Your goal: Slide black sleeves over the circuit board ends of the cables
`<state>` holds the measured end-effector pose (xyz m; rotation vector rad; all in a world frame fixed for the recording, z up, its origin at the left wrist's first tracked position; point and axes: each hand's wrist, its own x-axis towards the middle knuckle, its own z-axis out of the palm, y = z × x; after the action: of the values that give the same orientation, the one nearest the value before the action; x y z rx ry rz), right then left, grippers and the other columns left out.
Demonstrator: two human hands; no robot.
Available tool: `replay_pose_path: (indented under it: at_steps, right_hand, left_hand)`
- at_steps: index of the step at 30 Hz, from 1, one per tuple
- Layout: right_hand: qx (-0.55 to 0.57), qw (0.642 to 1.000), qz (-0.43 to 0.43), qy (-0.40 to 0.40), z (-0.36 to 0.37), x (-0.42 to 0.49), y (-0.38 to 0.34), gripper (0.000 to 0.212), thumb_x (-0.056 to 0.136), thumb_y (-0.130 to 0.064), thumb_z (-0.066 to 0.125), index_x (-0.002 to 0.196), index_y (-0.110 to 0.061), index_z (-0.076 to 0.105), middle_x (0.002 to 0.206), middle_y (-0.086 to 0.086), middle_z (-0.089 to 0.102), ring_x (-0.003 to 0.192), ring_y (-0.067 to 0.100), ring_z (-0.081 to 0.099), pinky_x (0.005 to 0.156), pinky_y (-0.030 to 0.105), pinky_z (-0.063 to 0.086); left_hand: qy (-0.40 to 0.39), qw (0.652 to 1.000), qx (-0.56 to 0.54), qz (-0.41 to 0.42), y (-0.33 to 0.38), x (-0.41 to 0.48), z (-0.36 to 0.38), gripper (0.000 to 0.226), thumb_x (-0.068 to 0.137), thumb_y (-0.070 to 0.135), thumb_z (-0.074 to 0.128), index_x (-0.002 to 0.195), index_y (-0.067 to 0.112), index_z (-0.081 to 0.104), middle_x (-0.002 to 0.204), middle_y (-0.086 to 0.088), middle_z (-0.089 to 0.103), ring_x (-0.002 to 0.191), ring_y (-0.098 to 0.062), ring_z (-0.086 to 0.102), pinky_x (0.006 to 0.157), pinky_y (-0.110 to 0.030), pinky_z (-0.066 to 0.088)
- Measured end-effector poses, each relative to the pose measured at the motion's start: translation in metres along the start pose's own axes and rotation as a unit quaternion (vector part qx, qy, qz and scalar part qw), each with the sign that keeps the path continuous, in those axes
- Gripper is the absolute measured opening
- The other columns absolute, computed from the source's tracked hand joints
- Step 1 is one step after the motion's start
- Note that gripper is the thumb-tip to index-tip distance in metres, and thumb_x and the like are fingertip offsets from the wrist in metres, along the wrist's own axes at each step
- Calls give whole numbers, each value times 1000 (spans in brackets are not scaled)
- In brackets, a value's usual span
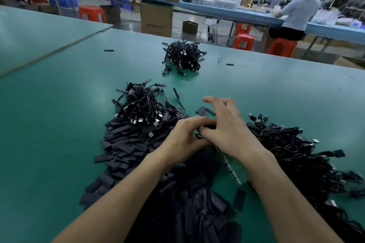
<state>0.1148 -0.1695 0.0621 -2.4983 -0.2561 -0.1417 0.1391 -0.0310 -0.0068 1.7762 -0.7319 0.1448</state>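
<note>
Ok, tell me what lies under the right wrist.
A green board with a row of pins sticks out beneath the right hand, over the green table. Its upper end is covered by the wrist, so what it joins cannot be seen.

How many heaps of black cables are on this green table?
3: far heap, centre back; left heap, nearer; right heap, near right. More may be hidden.
</note>
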Motion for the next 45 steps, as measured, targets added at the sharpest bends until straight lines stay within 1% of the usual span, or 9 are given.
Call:
replay_pose_path:
  at_steps: [5, 9, 13, 18, 22, 27, 30, 38, 45]
  right_hand:
    - [-171, 980, 98, -38, -11, -19, -6, 59, 88, -63, 55, 139, -33, 50, 128, 2, 57, 124, 27, 52, 97, 43, 41]
    - [-180, 981, 69, 19, -29, -23, -14, 25, 95, -35, 61, 120, -40, 65, 108, 6, 69, 101, 33, 64, 83, 42, 52]
    - [-122, 985, 14, 118, -42, -13, -27, 22, 97, -25, 63, 114, -35, 72, 85, 0, 69, 74, 26, 62, 68, 37, 51]
    - [-164, 963, -70, 202, -47, 3, -46, 23, 96, -28, 66, 115, -39, 72, 91, -8, 73, 84, 14, 55, 80, 34, 37]
    - [-207, 975, 19, 83, -41, 6, -48, 17, 96, -30, 65, 110, -37, 73, 78, -8, 67, 74, 16, 54, 79, 35, 38]
    - [-305, 949, 80, -3, -17, 1, -47, 21, 93, -15, 59, 108, -27, 68, 78, -1, 56, 87, 28, 58, 76, 35, 32]
    - [-226, 973, 35, -17, -8, 4, -42, 19, 96, -23, 59, 115, -24, 61, 101, 3, 64, 105, 28, 59, 83, 38, 39]
    - [19, 998, -12, -56, -10, 19, -1, 21, 82, -31, 80, 96, -25, 66, 88, -6, 70, 84, 12, 64, 74, 26, 48]
    - [81, 996, -14, -29, -3, 23, 24, 5, 91, -24, 72, 89, -19, 71, 81, -6, 71, 77, 8, 65, 77, 31, 53]
  left_hand:
    - [59, 988, 138, -22, 0, 4, -11, 26, 81, 40, 62, 107, 43, 63, 78, 20, 64, 78, -13, 61, 70, -42, 52]
    - [150, 980, 130, -31, 6, 13, -20, 6, 86, 35, 76, 92, 34, 74, 74, 6, 67, 69, -18, 61, 63, -46, 54]
    - [227, 968, 106, -21, 29, 28, -29, 11, 87, 32, 74, 94, 23, 74, 76, 7, 66, 62, -5, 54, 56, -24, 44]
    - [280, 954, 105, 22, 47, 32, -48, 14, 88, 24, 75, 99, 27, 69, 75, 4, 65, 61, -5, 53, 56, -14, 39]
    - [221, 965, 134, -53, 34, 23, -53, 16, 81, 28, 80, 94, 23, 72, 87, 12, 50, 77, 3, 45, 69, -3, 38]
    - [127, 984, 58, -111, 12, 11, -32, 17, 76, 30, 86, 71, 23, 72, 64, 7, 67, 56, -8, 57, 57, -31, 49]
    - [133, 982, -1, -132, 5, 15, -32, 26, 73, 23, 89, 65, 26, 64, 54, 11, 58, 50, -4, 44, 51, -25, 37]
    - [26, 953, -229, -194, -5, 16, -48, 18, 66, 28, 85, 73, 22, 69, 71, -11, 67, 58, -18, 60, 59, -26, 50]
    - [13, 948, -250, -198, -10, 19, -38, 22, 62, 35, 89, 67, 24, 70, 72, -9, 56, 57, -14, 52, 56, -21, 47]
